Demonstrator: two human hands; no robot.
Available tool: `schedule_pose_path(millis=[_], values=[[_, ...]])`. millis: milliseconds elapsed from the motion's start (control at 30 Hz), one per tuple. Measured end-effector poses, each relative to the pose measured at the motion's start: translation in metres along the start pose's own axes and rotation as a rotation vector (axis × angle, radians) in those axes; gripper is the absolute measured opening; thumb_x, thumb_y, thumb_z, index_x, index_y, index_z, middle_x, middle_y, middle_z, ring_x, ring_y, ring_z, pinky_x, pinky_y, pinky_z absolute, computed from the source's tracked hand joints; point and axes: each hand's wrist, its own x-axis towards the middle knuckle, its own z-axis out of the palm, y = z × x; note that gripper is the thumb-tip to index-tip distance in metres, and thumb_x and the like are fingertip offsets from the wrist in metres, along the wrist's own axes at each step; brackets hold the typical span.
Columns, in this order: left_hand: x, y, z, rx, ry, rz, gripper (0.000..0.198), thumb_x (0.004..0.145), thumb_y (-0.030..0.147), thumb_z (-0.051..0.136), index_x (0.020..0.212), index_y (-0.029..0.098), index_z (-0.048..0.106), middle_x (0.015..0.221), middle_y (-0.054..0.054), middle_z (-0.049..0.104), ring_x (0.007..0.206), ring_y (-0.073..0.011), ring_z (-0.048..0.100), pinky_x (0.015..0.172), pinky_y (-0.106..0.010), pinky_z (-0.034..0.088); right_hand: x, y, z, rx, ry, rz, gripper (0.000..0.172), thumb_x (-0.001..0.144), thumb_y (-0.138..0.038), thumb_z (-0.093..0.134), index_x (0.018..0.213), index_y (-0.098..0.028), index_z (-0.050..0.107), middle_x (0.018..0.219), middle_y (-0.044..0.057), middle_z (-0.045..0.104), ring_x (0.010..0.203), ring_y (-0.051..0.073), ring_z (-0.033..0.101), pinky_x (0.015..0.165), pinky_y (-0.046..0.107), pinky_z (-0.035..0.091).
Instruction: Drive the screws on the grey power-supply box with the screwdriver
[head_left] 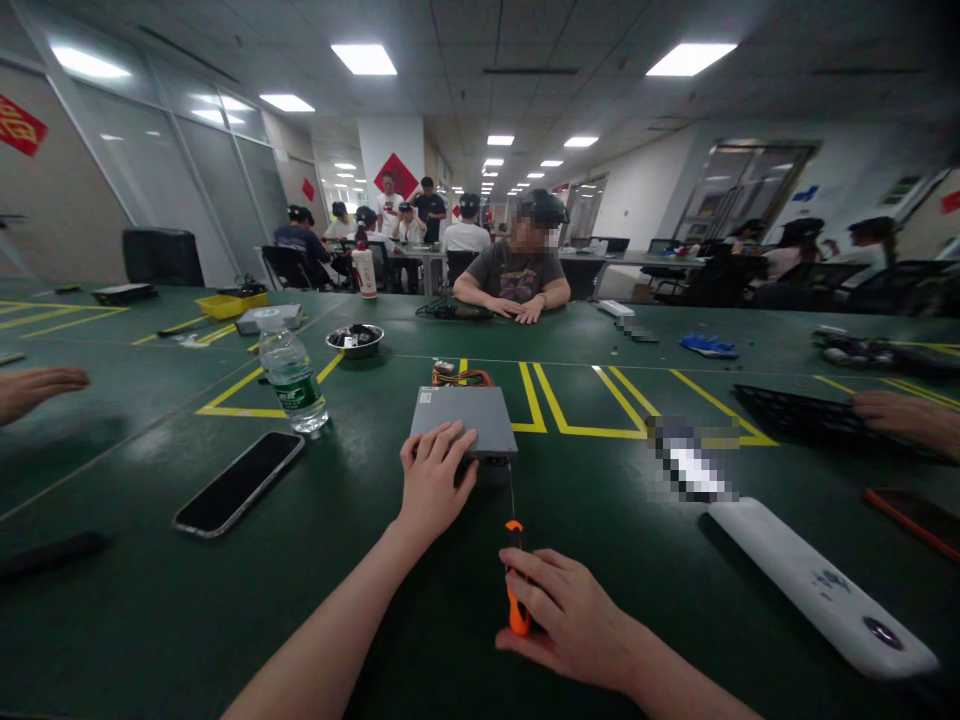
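Observation:
A grey metal power supply lies flat in front of me, a label on its top and a bundle of coloured cables behind it. My left hand grips its near left side, fingers over the top face and the thumb at the near edge. In my right hand is a screwdriver with an orange and black handle. Its thin shaft points away from me and reaches the near right corner of the power supply. Whether the tip sits in a screw is too small to tell.
Left of me are a phone, a water bottle and a metal bowl with dark contents. A long white device lies at right. Across the green table sits a person; other people's hands show at both sides.

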Motion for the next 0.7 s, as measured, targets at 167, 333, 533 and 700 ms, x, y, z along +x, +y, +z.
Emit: schedule_pose_path(millis=[167, 333, 533, 700], values=[[0.0003, -0.0001, 0.0008, 0.000, -0.001, -0.002, 0.034, 0.084, 0.029, 0.053, 0.118, 0.030, 0.053, 0.125, -0.003, 0.056, 0.118, -0.0228, 0.046, 0.096, -0.044, 0.026, 0.0052, -0.0023, -0.0081, 0.028, -0.085, 0.008, 0.033, 0.088, -0.030, 0.045, 0.113, -0.009, 0.053, 0.107, 0.020, 0.061, 0.090, 0.024, 0.062, 0.072, 0.035, 0.052], [0.0001, 0.0004, -0.0005, 0.001, -0.003, -0.002, 0.034, 0.084, 0.029, 0.053, 0.118, 0.030, 0.053, 0.125, -0.003, 0.056, 0.118, -0.0229, 0.046, 0.096, -0.043, 0.026, 0.0035, -0.0019, -0.0031, -0.006, -0.037, -0.018, 0.028, 0.089, -0.032, 0.047, 0.104, -0.010, 0.056, 0.100, 0.018, 0.063, 0.079, 0.021, 0.064, 0.069, 0.037, 0.052], [-0.0002, 0.0004, -0.0005, 0.009, 0.003, -0.004, 0.035, 0.083, 0.029, 0.053, 0.118, 0.030, 0.054, 0.125, -0.004, 0.056, 0.117, -0.0236, 0.046, 0.096, -0.043, 0.027, 0.0015, -0.0013, -0.0031, 0.021, -0.039, 0.017, 0.035, 0.089, -0.039, 0.047, 0.105, -0.009, 0.053, 0.105, 0.019, 0.062, 0.088, 0.022, 0.063, 0.074, 0.034, 0.051], [0.0000, 0.0013, -0.0001, 0.009, 0.008, -0.002, 0.034, 0.083, 0.029, 0.053, 0.117, 0.030, 0.054, 0.125, -0.004, 0.056, 0.117, -0.0238, 0.046, 0.096, -0.044, 0.027, 0.0084, -0.0042, -0.0087, -0.012, -0.154, 0.000, 0.033, 0.088, -0.033, 0.049, 0.113, -0.012, 0.053, 0.108, 0.018, 0.061, 0.088, 0.023, 0.062, 0.075, 0.036, 0.050]])
